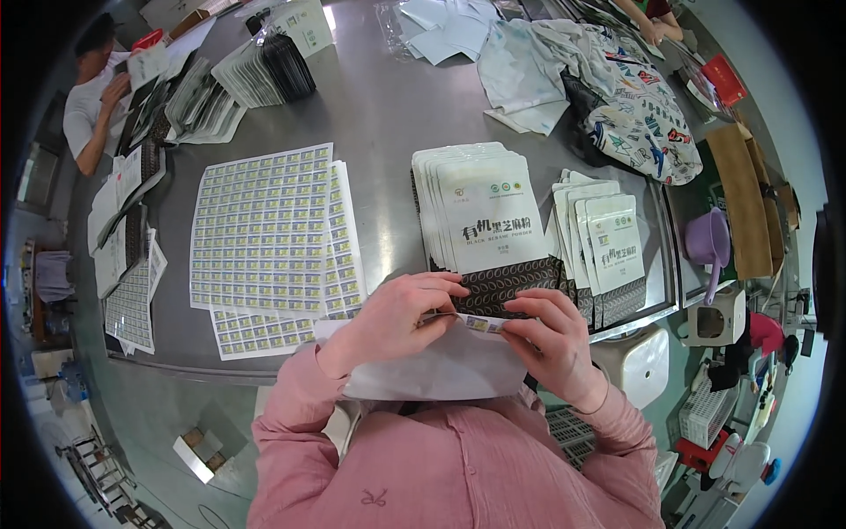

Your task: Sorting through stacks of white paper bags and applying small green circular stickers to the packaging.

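A short strip of small printed labels [483,324] spans the gap between my hands at the table's front edge. Its left end is pinched in my left hand [397,315], with the fingers curled over it. The thumb and forefinger of my right hand [557,344] close on the other end. Below the strip lies a plain white sheet [432,370], partly under my wrists. Just beyond my fingers, a fanned stack of white and black flat pouches [489,220] lies on the table. Left of my left hand are overlapping sheets of small labels [260,229].
A second pouch stack [612,234] lies to the right. More pouches [264,70] stand in rows at the far left, near a person in white [88,115]. A patterned cloth bundle [639,110] covers the far right. A purple dipper [708,238] hangs beside the metal table [370,115].
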Motion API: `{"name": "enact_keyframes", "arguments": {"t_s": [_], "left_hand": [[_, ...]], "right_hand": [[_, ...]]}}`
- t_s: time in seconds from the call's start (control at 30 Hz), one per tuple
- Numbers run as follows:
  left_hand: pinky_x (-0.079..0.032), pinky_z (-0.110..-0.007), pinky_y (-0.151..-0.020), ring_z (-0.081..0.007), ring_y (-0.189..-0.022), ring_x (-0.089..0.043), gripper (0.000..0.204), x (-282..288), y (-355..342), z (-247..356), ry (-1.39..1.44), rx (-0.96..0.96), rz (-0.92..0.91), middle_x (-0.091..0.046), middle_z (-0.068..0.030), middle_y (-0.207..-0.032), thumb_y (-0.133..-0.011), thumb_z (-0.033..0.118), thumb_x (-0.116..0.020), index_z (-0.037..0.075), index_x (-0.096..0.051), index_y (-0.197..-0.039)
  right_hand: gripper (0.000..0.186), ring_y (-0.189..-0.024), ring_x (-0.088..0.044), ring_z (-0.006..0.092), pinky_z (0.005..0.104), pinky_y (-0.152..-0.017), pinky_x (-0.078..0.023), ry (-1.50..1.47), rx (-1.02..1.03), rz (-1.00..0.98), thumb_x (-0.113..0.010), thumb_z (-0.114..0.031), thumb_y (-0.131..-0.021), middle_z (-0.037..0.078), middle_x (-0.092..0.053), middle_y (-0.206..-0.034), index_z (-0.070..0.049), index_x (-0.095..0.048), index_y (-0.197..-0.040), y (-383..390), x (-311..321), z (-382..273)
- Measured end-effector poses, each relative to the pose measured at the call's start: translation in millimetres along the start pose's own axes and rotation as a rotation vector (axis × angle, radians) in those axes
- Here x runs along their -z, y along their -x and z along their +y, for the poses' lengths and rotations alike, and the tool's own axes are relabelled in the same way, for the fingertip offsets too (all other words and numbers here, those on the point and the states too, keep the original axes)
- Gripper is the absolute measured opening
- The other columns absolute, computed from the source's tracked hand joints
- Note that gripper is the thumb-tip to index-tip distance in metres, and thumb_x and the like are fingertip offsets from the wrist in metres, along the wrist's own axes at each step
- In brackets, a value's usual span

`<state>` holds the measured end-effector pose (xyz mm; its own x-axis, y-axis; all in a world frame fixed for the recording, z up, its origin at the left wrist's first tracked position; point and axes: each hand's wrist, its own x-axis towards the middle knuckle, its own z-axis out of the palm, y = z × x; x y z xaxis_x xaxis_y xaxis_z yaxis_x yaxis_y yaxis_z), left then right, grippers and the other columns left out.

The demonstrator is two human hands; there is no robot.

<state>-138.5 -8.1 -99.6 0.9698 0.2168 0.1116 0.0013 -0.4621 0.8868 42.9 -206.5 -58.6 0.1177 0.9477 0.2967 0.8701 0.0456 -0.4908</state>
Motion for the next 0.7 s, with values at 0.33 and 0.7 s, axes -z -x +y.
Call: {"name": "enact_keyframes", "arguments": {"t_s": [0.33, 0.7], "left_hand": [[-0.053, -0.043, -0.102, -0.0352, -0.128, -0.063, 0.003, 1, 2, -4, 0.030, -0.002, -0.004, -0.073, -0.0163, -0.122, -0.084, -0.001, -0.071, -0.002, -0.070, -0.086], [-0.052, -0.043, -0.102, -0.0347, -0.128, -0.062, 0.004, -1, 3, -5, 0.035, -0.018, 0.032, -0.073, -0.0167, -0.120, -0.085, 0.002, -0.069, -0.002, -0.069, -0.084]], "right_hand": [[0.011, -0.074, -0.070, 0.0114, 0.0265, -0.068, -0.059, -0.680, -0.631, -0.300, -0.066, -0.005, -0.097, 0.008, -0.072, -0.083, 0.006, -0.065, -0.098, -94, 24, 46], [0.019, -0.069, -0.074, 0.0169, 0.0298, -0.061, -0.060, -0.449, -0.543, -0.539, -0.070, -0.009, -0.088, 0.013, -0.075, -0.080, 0.009, -0.071, -0.093, -176, -22, 84]]}}
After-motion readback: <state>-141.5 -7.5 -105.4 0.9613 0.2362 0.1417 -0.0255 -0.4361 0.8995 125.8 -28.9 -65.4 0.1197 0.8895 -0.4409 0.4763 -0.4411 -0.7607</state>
